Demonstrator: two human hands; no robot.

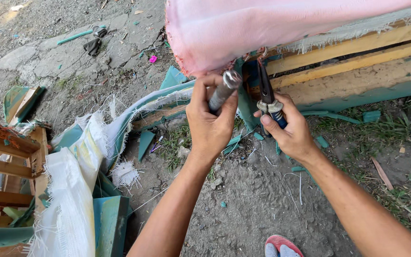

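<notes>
Looking down through the head view, I see my left hand (210, 124) wrapped tight around a grey metal rod (223, 90), its upper end pressed up under the torn edge of the pink cloth (243, 28). My right hand (288, 129) is clamped on the blue grips of the pliers (266, 93), whose nose points up to the spot where cloth meets the wooden frame (357, 62). I cannot tell whether the nose has hold of a staple or tack; that point is too small and shadowed.

As far as the stripping goes, I judge it well along but not finished. The frame's rails to the right already show bare wood, with only a frayed grey strip (357, 29) and a teal band (357, 97) hanging on. The pink cloth is lifted and loose over most of its width, yet seems caught at the corner just above both tools, so that fastening looks like what remains here.

On the ground to the left lie loose heaps of white cloth (72, 190) and teal fabric (110, 219), beside a second wooden frame (5, 166) at the picture's edge. Teal scraps and threads are scattered over the dirt (243, 209) and grass. A green tool (74, 36) and a dark glove (92, 46) lie well apart at the top left. The toe of a red shoe (281, 245) shows at the bottom.
</notes>
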